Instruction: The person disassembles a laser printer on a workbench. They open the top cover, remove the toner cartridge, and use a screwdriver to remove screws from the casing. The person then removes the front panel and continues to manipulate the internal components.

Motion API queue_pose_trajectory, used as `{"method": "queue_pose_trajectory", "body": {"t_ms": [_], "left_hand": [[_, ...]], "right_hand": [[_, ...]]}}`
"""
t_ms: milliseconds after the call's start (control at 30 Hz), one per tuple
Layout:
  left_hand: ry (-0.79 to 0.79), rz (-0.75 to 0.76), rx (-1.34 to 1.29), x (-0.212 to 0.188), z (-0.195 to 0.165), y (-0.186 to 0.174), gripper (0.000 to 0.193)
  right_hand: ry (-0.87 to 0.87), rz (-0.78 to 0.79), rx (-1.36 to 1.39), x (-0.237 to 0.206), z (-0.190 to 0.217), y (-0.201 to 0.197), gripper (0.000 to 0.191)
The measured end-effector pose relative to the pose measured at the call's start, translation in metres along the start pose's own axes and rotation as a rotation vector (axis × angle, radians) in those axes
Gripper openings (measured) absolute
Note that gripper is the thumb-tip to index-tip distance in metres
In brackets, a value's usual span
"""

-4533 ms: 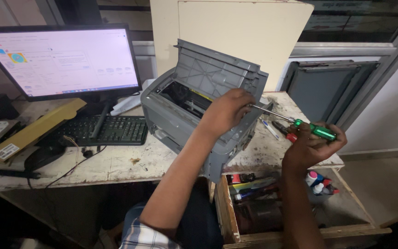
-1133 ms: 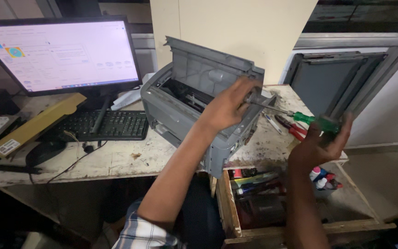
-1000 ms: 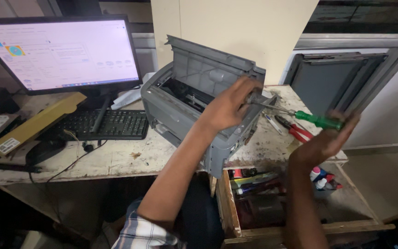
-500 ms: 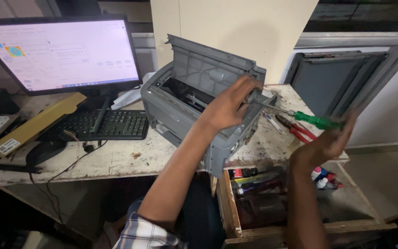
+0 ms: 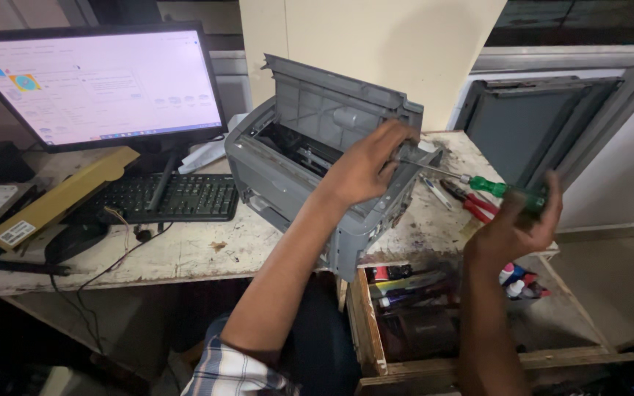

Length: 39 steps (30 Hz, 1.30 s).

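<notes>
A grey printer [image 5: 288, 172] with its top cover raised stands on the worn white table [image 5: 170, 253]. My left hand [image 5: 365, 165] rests on the printer's right upper edge, fingers curled around it. My right hand [image 5: 515, 227] holds the handle of a green screwdriver [image 5: 504, 189], fingers loosely around it. The screwdriver's metal shaft points left to the printer's right side, just by my left fingers.
A lit monitor [image 5: 97, 84] and black keyboard [image 5: 174, 196] sit left of the printer, with a yellow cardboard box [image 5: 60, 198] beside them. Red-handled pliers [image 5: 475, 205] lie on the table's right end. An open wooden drawer [image 5: 434, 308] with several tools and bottles is below.
My right hand has turned the screwdriver handle, opening and closing its fingers on it. The left hand has stayed on the printer's right edge.
</notes>
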<state>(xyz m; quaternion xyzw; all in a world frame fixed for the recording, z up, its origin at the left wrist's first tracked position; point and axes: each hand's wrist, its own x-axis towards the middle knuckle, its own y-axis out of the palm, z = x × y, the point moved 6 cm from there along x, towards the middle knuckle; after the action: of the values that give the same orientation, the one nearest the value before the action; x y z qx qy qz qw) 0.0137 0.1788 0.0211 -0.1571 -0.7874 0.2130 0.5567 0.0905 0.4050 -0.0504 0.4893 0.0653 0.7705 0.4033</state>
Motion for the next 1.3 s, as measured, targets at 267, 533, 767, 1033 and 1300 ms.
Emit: {"method": "queue_pose_trajectory", "body": {"t_ms": [267,533,767,1033,1300], "left_hand": [[-0.011,0.003,-0.044,0.000,-0.001,0.000,0.060],[0.011,0.020,-0.066,-0.001,0.000,-0.003,0.055],[0.056,0.003,-0.041,0.000,0.003,-0.001,0.054],[0.016,0.007,-0.026,-0.002,0.004,0.000,0.052],[-0.072,0.045,0.010,-0.003,0.014,0.005,0.053]], "right_hand": [[0.002,0.029,-0.128,-0.006,-0.004,-0.002,0.059],[-0.100,0.053,-0.046,-0.007,-0.005,-0.001,0.061],[-0.195,0.069,0.042,-0.008,-0.010,-0.004,0.059],[-0.171,0.066,-0.030,-0.006,-0.018,-0.009,0.056],[-0.107,0.040,-0.011,-0.005,-0.024,-0.009,0.066]]}}
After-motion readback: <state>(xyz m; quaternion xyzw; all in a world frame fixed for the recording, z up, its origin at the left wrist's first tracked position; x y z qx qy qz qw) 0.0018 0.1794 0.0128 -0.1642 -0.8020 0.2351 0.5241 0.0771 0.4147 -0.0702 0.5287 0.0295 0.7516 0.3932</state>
